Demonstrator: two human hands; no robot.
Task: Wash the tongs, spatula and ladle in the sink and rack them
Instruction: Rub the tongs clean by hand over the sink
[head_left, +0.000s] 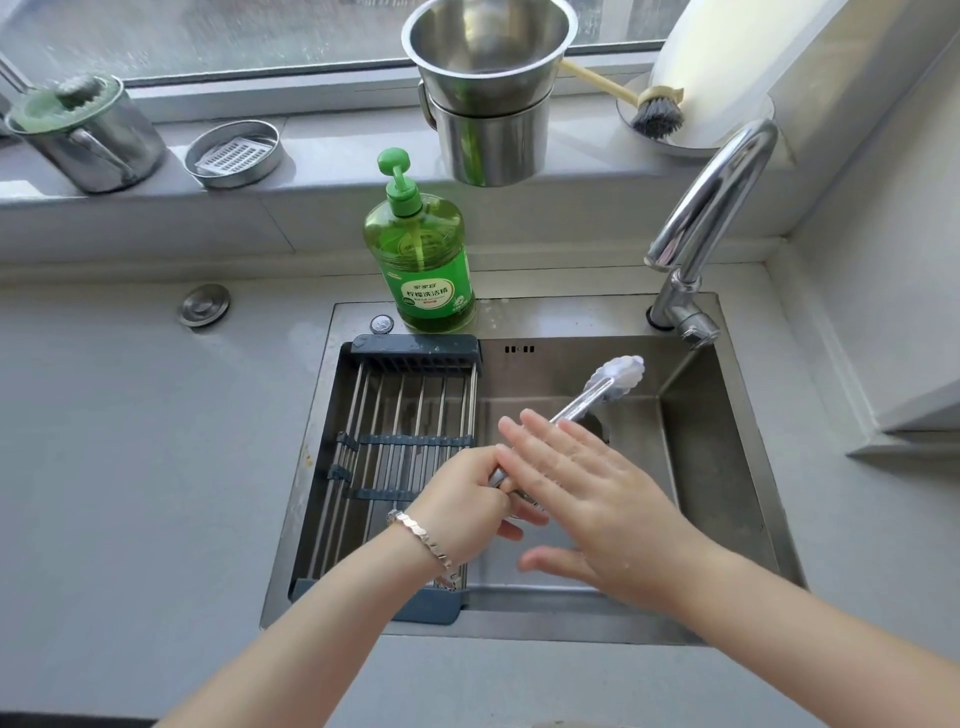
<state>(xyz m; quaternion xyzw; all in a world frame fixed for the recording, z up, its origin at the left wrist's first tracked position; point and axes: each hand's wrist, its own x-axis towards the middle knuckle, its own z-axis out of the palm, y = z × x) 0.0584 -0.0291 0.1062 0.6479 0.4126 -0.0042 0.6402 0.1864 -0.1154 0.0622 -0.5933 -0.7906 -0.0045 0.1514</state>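
Observation:
Metal tongs (605, 385) point up and to the right over the steel sink (711, 467), their scalloped tips closed near the back wall. My left hand (467, 499) grips the tongs' handle end over the sink's middle. My right hand (587, 488) lies flat with fingers spread, across the tongs' shaft just past my left hand. A dark-framed rack (400, 415) with metal bars spans the sink's left half and holds nothing. No spatula or ladle shows.
A green dish soap pump bottle (423, 260) stands on the sink's back ledge. The chrome faucet (711, 218) arches at the back right, no water running. On the windowsill: stacked steel pots (488, 93), a brush (654, 111), a round tin (234, 153), a lidded cup (85, 135).

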